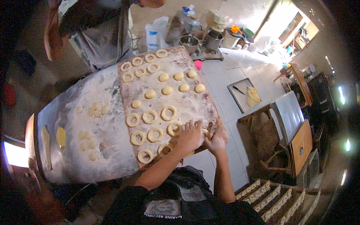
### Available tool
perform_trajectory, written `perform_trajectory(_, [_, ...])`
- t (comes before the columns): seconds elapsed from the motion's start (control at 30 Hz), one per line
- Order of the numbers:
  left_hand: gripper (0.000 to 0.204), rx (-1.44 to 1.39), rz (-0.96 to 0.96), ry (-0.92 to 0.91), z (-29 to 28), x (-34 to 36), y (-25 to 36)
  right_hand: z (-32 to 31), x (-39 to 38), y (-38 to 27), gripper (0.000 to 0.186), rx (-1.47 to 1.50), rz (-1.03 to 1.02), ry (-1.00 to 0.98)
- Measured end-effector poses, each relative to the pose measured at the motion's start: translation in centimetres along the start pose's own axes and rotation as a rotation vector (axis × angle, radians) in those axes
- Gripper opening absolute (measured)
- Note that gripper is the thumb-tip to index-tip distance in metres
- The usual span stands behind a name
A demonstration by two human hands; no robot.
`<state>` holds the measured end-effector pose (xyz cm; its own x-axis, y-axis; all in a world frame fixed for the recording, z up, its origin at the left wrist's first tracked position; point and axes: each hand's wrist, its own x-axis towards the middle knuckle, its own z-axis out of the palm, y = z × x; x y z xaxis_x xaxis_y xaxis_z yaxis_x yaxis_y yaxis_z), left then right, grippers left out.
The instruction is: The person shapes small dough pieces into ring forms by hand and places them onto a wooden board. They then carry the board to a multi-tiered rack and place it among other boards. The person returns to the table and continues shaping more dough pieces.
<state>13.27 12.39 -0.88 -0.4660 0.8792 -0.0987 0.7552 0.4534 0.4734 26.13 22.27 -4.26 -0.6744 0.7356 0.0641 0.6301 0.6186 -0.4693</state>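
My left hand (190, 135) and my right hand (217, 139) come together over the near right corner of a floured wooden board (180, 103). A piece of pale dough (205, 132), apparently a ring, shows between them, partly hidden by the fingers. Both hands grip it from either side, thumbs inward. Beside my left hand lies a shaped dough ring (174, 129), and another dough ring (165, 149) is partly covered by my left forearm. More rings, such as this dough ring (155, 134), fill the near left of the board. Several round dough balls (167, 90) sit across its middle.
Left of the board, the floured table (116, 150) bears small dough pieces (88, 139) and a yellow scraper (60, 137). A person (105, 37) stands across the table. A tray (240, 98) with a knife is at right; racked dough rings (277, 200) stand at lower right.
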Motion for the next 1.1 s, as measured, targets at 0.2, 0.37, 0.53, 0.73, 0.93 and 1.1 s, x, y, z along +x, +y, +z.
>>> perform_trajectory(0.2, [0.065,-0.094,-0.107,0.269,-3.1,-4.6,-3.8,-2.1,-0.2,-5.9,0.068,0.312,-0.201,0.138])
perform_trajectory(0.37, [0.049,-0.239,-0.514,0.361,-6.9,-16.5,-15.5,3.6,-1.1,-21.6,0.029,0.503,-0.281,-0.514])
perform_trajectory(0.53, [0.039,-0.286,-0.901,0.639,-9.2,-29.4,-26.8,14.5,-5.5,-40.6,0.036,0.237,-0.803,-0.928])
perform_trajectory(0.73, [0.039,-0.363,-1.103,0.469,-9.2,-35.7,-30.8,17.9,-9.3,-48.8,0.039,-0.093,-1.387,-0.496])
perform_trajectory(0.93, [0.039,-0.677,-0.835,0.708,-11.8,-35.5,-31.1,17.6,-6.3,-47.9,0.04,0.515,-0.474,-1.333])
perform_trajectory(1.1, [0.033,-0.917,-0.723,0.769,-15.4,-35.7,-30.1,15.5,-7.3,-46.2,0.049,0.701,-0.426,-1.179])
